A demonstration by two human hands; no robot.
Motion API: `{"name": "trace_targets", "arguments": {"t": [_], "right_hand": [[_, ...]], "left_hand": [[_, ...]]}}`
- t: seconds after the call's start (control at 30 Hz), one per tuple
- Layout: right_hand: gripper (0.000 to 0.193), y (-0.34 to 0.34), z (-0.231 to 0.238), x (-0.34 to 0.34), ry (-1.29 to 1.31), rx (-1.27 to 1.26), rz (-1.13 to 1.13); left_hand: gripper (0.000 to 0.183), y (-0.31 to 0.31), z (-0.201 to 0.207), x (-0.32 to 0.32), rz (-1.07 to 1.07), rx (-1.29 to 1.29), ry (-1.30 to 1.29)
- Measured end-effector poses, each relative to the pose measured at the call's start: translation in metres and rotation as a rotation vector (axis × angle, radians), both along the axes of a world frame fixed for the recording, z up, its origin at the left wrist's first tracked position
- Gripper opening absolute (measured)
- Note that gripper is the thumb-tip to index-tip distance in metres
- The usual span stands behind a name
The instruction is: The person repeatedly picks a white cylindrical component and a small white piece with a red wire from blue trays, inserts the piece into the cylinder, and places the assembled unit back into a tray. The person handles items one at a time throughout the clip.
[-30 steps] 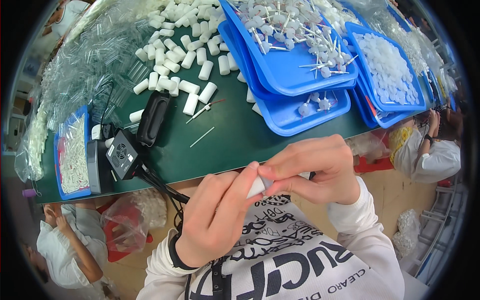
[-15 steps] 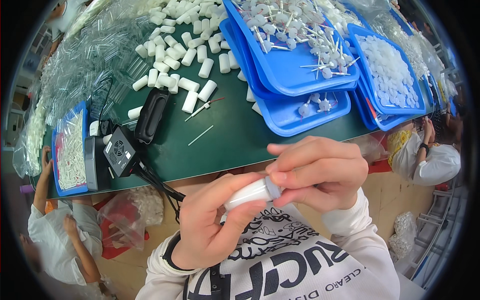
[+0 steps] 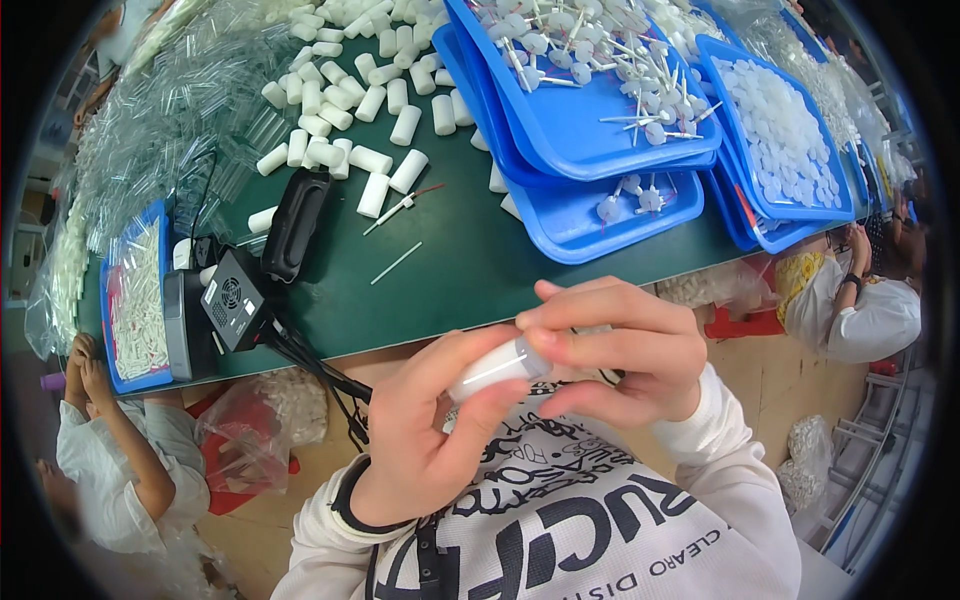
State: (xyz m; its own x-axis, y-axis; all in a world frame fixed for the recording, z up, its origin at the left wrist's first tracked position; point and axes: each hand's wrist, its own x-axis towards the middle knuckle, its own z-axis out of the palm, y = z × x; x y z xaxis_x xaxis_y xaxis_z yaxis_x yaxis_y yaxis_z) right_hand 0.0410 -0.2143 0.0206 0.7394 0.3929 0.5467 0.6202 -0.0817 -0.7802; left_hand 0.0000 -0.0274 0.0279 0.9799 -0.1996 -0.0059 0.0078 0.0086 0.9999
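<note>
In my left hand (image 3: 425, 415) is a short clear tube (image 3: 500, 368) with a white cylinder inside. The thumb and fingers close around its sides, and it lies tilted with its right end a little higher. A greyish translucent band shows at that right end; whether it is a cap or bare tube wall I cannot tell. My right hand (image 3: 630, 350) is at the same end. Its upper fingertips press against the tube's end, while the lower fingers are spread away from it.
White foam-like cylinders (image 3: 405, 126) and clear tubes (image 3: 150, 140) cover the table's far left. Blue trays (image 3: 600, 235) hold small white parts on sticks; another blue tray (image 3: 845, 205) holds translucent discs. A black box (image 3: 236, 295) with cables stands at the left edge. Other people sit on both sides.
My right hand has loosened its pinch on the tube's end; its lower fingers have moved apart. The tube has shifted slightly left and upward in view.
</note>
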Motion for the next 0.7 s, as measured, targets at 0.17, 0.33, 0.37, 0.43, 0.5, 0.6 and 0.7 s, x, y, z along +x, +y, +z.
{"name": "trace_targets", "arguments": {"t": [0.17, 0.33, 0.37, 0.43, 0.5, 0.6, 0.7], "right_hand": [[0.037, -0.004, -0.018, -0.014, 0.351, 0.244, -0.142], [0.032, 0.010, -0.020, -0.027, 0.600, 0.443, -0.129], [0.031, 0.012, -0.020, -0.028, 0.575, 0.408, -0.168], [0.029, 0.014, -0.021, -0.029, 0.527, 0.340, -0.241], [0.028, 0.013, -0.023, -0.030, 0.503, 0.367, -0.245], [0.027, 0.008, -0.027, -0.027, 0.314, 0.272, -0.206], [0.027, 0.003, -0.026, -0.024, 0.202, 0.161, -0.162]], "left_hand": [[0.035, -0.004, -0.013, 0.001, 0.038, 0.115, -0.207], [0.038, -0.009, -0.020, 0.008, 0.175, 0.434, -0.631], [0.037, -0.012, -0.020, 0.009, 0.181, 0.437, -0.639], [0.035, -0.012, -0.019, 0.007, 0.189, 0.374, -0.569], [0.033, -0.009, -0.020, 0.004, 0.191, 0.239, -0.415], [0.032, -0.005, -0.024, 0.001, 0.162, 0.174, -0.466], [0.033, -0.001, -0.025, 0.000, 0.135, 0.194, -0.509]]}}
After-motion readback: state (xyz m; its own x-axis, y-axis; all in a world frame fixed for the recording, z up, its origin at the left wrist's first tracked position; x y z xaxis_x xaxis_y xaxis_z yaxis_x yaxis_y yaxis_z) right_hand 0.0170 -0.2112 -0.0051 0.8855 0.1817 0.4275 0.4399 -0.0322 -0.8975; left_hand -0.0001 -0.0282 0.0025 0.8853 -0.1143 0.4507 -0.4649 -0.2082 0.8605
